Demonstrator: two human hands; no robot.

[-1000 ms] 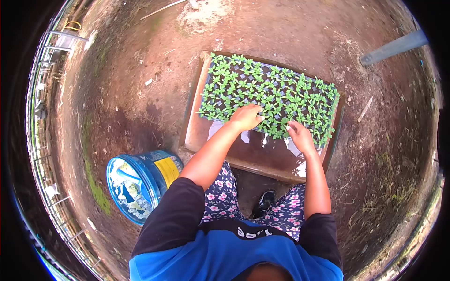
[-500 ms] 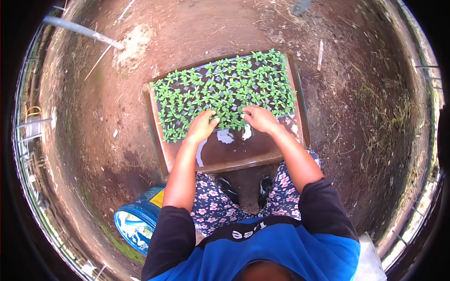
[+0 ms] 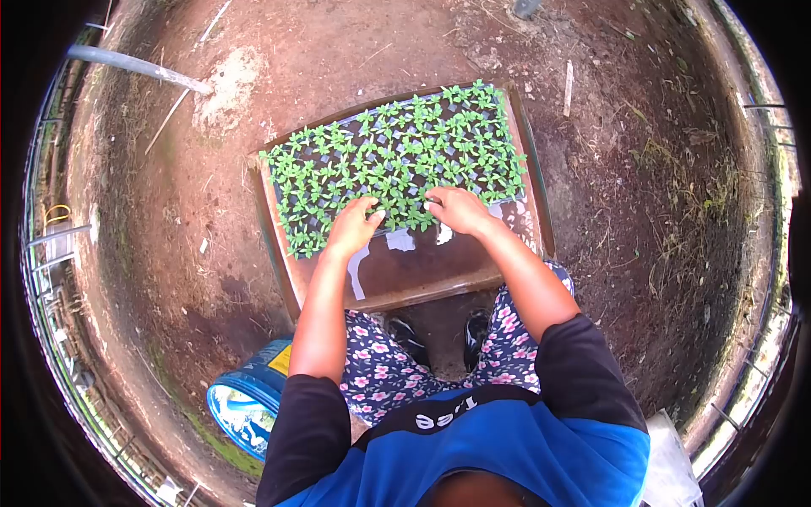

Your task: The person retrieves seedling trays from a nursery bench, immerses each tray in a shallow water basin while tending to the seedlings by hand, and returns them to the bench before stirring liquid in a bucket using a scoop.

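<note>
A seedling tray [image 3: 317, 221] full of small green seedlings [image 3: 397, 156] lies in a shallow, box-like basin [image 3: 405, 297] with brown water along its near side. My left hand [image 3: 351, 226] is at the tray's near edge, over the seedlings. Its thumb and forefinger are apart, with a gap between them. To its right, my right hand [image 3: 456, 209] reaches over the same edge. The right fingers curl toward the thumb around a small dark spot that I cannot make out. Leaves partly cover the fingertips of both hands.
A blue drum [image 3: 245, 401] lies at my lower left. A grey post [image 3: 139, 68] stands at upper left, and a pale stick [image 3: 568, 89] lies on the soil at upper right. My dark boots [image 3: 477, 338] are close to the basin. A whitish sack [image 3: 672, 465] is at lower right.
The view has shifted a little, so the basin and tray appear slightly higher and farther left. Both hands stay at the tray's near edge, with only a small shift to the left.
</note>
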